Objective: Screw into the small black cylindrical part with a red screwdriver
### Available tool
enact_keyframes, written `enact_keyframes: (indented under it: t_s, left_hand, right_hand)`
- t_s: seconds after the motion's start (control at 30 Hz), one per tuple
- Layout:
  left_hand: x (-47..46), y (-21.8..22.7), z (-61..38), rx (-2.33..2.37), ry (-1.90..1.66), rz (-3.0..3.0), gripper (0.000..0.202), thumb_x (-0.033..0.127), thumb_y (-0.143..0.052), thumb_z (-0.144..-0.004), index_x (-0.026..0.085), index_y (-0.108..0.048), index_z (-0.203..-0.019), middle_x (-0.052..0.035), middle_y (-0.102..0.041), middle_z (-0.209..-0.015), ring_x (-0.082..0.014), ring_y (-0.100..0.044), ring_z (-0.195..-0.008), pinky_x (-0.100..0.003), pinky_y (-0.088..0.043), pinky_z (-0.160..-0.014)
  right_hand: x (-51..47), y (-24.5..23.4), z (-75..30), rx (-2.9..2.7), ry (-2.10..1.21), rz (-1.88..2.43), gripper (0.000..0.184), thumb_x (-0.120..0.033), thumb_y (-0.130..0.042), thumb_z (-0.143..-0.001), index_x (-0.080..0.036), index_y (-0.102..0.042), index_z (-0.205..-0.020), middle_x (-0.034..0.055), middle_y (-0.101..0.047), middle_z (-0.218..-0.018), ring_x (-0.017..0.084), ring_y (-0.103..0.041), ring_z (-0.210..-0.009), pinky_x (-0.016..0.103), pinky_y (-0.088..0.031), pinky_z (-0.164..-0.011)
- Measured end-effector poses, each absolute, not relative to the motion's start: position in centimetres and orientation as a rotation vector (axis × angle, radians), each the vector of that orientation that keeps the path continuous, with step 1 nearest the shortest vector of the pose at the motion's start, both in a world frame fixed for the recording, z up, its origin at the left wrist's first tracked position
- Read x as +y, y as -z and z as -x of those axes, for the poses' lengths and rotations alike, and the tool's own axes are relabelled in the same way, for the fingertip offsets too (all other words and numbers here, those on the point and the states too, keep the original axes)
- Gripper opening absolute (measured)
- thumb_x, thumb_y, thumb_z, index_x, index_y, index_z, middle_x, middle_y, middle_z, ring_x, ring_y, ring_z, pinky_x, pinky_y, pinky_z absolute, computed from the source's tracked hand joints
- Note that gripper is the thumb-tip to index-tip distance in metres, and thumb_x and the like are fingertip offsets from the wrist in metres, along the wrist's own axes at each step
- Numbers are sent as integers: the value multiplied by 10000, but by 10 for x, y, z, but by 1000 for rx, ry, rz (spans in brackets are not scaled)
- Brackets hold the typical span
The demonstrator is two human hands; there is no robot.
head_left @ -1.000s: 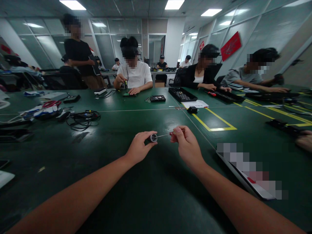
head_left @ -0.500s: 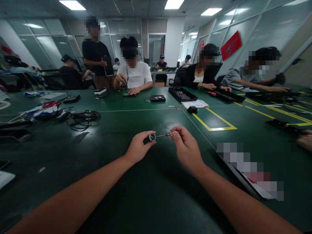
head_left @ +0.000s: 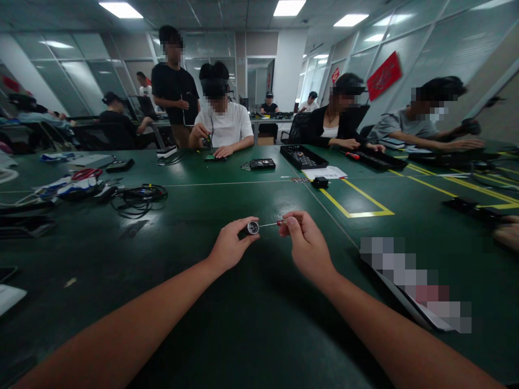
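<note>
Left hand (head_left: 230, 247) and right hand (head_left: 311, 247) facing each other, apart, each in a grip.
The bare left forearm (head_left: 133, 321) rises obliquely from the lower left; the bare right forearm (head_left: 397, 329) rises from the lower right, the two converging toward the centre. At the left wrist (head_left: 208, 266) the line of the arm runs on into the hand with little visible bend. The left thumb (head_left: 248, 241) lies below and the forefinger (head_left: 246, 220) arches above, forming a C-shaped hold; the remaining left fingers are largely hidden. The right thumb (head_left: 295, 228) presses toward the bent forefinger in a pinch, knuckles raised.
</note>
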State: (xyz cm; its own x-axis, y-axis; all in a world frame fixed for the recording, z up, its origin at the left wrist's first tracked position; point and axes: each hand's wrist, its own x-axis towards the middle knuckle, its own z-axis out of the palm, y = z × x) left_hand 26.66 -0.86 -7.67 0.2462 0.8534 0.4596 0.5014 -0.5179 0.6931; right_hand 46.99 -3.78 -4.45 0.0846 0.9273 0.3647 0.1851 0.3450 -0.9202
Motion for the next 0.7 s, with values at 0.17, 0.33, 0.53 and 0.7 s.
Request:
enact_keyframes:
  t_s: [0.17, 0.33, 0.53, 0.7]
  left_hand:
    - [-5, 76, -262, 1241, -1178, -2223, 376, 166, -731, -872, 250, -710, -1237, -69, -729, -1255, -266, -655, -1206, -482, -472, -1082]
    - [-2, 77, -260, 1265, -1133, -2210, 397, 138, -746, -861, 222, -699, -1246, -70, -733, -1233, -250, -663, -1177, -457, -487, -1055]
    - [-5, 77, -262, 1278, -1108, -2236, 417, 182, -753, -874, 239, -678, -1280, -64, -730, -1247, -260, -660, -1169, -474, -484, -1032]
    - [-6, 76, -263, 1262, -1112, -2286, 423, 213, -766, -872, 248, -675, -1284, -57, -740, -1230, -257, -667, -1151, -467, -486, -1017]
  right_hand:
    - [-24, 49, -472, -893, -1367, 1003, 231, -419, -615, -917, -216, -582, -812, -21, -582, -642, 159, -569, -598, 406, -572, -739]
    - [-20, 48, -471, -827, -1243, 948, 232, -426, -707, -856, -217, -610, -830, -33, -611, -663, 135, -584, -612, 337, -567, -704]
    - [-24, 53, -469, -1090, -1004, 1014, 300, -528, -649, -882, -232, -603, -906, -15, -653, -777, 162, -629, -694, 349, -529, -706]
    - [-24, 54, -470, -1189, -935, 1059, 311, -538, -577, -923, -229, -589, -951, 8, -665, -824, 180, -639, -716, 369, -517, -716]
